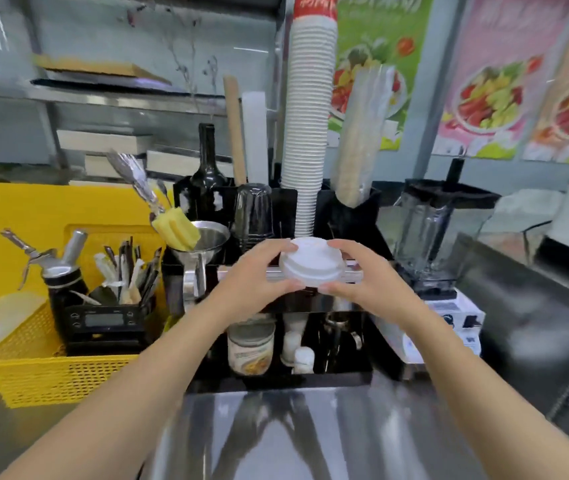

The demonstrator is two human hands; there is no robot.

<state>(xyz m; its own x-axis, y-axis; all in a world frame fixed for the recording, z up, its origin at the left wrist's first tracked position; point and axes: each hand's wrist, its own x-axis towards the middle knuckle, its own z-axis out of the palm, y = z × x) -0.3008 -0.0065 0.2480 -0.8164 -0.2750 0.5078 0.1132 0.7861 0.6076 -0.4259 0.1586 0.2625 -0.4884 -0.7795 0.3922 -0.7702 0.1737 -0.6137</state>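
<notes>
Steel counter (310, 438) was nearest, reflective, with both bare forearms reaching over it. Posters behind: green one (390, 36) and pink one (504, 81), fruit-bowl photos, headline writing too blurred to read. Yellow mesh basket (51, 375) at left held a black digital scale (103, 322), display unreadable. Tall stack of white paper cups (307, 116) stood upright in a black rack; the top cup was red with white writing, illegible. Blender (432, 230) at right, base label blurred. Dark bottle (207, 161) left of the cups, no label legible. Can (250, 348) low in the rack, label print unreadable. Left hand (258, 271) and right hand (362, 271) each pinched the rim of a white plastic lid (307, 263), thumbs on the near edge, fingers curled over the far edge. Lid was held tilted above the rack, just in front of the cup stack's base.
</notes>
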